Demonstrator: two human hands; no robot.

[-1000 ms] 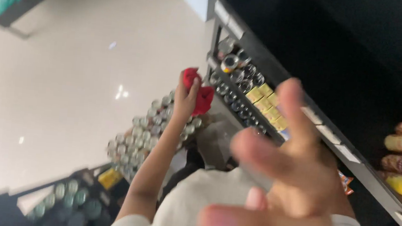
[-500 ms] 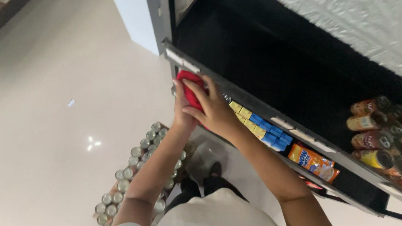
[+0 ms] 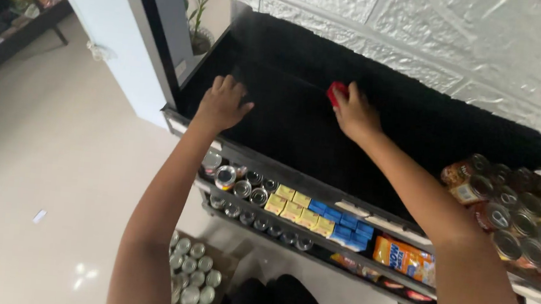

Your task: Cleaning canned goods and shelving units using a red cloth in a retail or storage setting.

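Red can (image 3: pixel 336 92), clasped in the right hand (image 3: pixel 355 114), touches the black top shelf (image 3: pixel 299 128) near its back wall, not yet released, while the left hand (image 3: pixel 222 103) rests flat and empty beside it; more cans (image 3: pixel 192 280) remain boxed below.

Silver-topped cans (image 3: pixel 241 185) stood in a row on the shelf below the top, just beside yellow boxes (image 3: pixel 298 211) and blue boxes (image 3: pixel 343 225), with an orange packet (image 3: pixel 402 257) further along. More cans (image 3: pixel 516 209) lay crowded at the far end of the top shelf, and a cardboard box of cans (image 3: pixel 192 277) sat on the pale floor (image 3: pixel 38 163). A potted plant (image 3: pixel 198 23) stood beyond the shelf's corner, before a white textured wall (image 3: pixel 428 28).
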